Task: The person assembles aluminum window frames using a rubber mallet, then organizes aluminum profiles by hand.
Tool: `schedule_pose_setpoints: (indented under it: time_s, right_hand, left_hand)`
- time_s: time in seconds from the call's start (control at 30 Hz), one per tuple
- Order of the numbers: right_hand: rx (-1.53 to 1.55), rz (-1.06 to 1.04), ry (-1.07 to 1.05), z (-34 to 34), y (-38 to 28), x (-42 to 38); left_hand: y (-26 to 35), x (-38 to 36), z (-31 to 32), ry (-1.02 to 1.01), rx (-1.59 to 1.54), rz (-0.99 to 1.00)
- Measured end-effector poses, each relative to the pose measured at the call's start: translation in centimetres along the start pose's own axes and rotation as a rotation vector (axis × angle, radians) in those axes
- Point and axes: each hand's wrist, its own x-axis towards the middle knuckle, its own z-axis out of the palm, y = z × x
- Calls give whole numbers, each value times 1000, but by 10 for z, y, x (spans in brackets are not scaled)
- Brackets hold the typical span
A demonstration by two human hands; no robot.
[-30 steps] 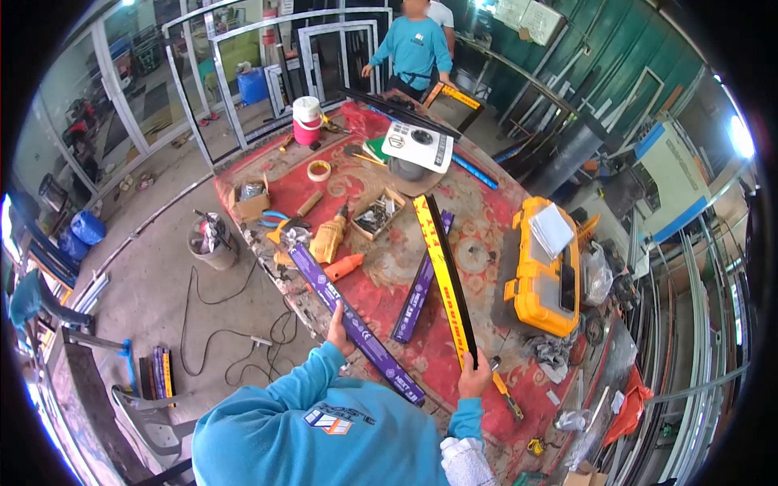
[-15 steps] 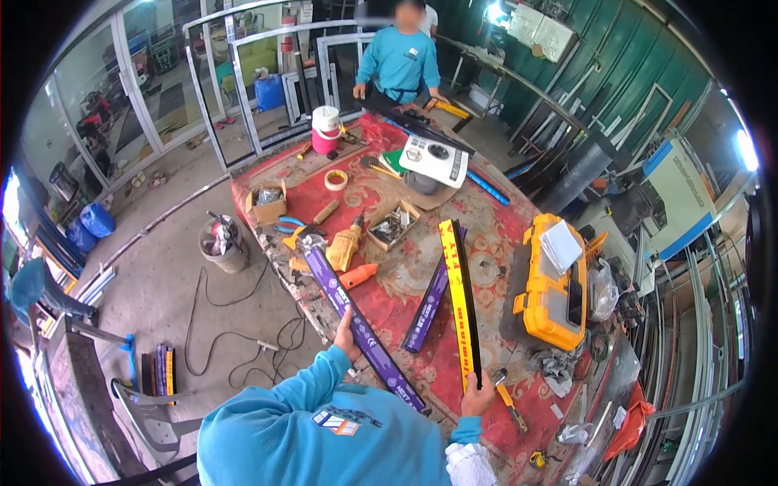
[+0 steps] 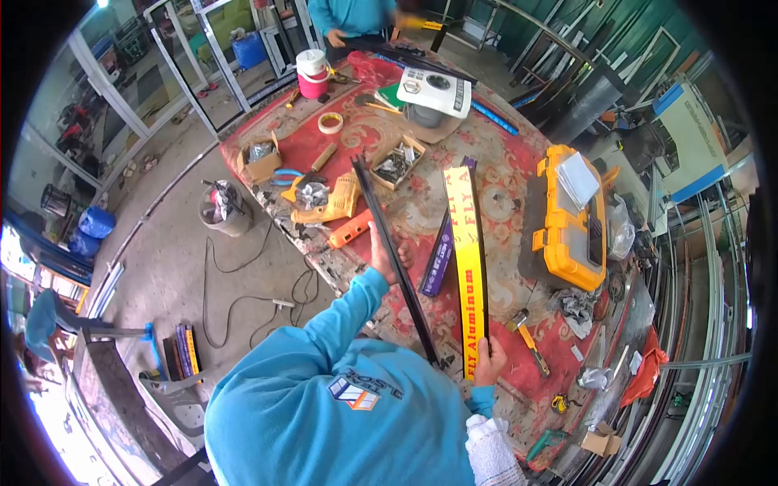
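My left hand (image 3: 382,257) is wrapped round a long black aluminum profile (image 3: 416,312), which slants over the near edge of the table with its dark side up. My right hand (image 3: 489,362) grips the lower end of another aluminum profile (image 3: 470,275), covered in yellow film with red "FLY Aluminum" lettering. Between the two, a purple-labelled profile (image 3: 438,261) lies on the table, partly hidden under the yellow one. Close to my left hand are an orange tool (image 3: 350,230) and a yellow power drill (image 3: 340,197).
The table (image 3: 421,219) has a worn red patterned cover. On it are a yellow toolbox (image 3: 571,235), a hammer (image 3: 531,344), a box of small parts (image 3: 397,162), a tape roll (image 3: 330,123) and a pink jug (image 3: 312,74). A co-worker (image 3: 356,20) stands at the far end. Cables (image 3: 243,300) cross the floor.
The profile in my left hand has turned from its purple-labelled face to its black side and stands steeper. The yellow profile has rolled, showing a wider face. My view has tilted down.
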Motion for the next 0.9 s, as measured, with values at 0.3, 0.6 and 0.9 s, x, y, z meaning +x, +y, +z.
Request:
schedule_pose_setpoints:
  time_s: [0.3, 0.6, 0.9]
  right_hand:
    - [50, 8, 2, 11, -11, 9]
    - [50, -105, -49, 57, -69, 26]
    - [-55, -211, -167, 82, -95, 28]
  left_hand:
    - [-5, 28, 35, 45, 188, 139]
    - [-10, 16, 49, -174, 120, 208]
    - [5, -17, 80, -75, 100, 186]
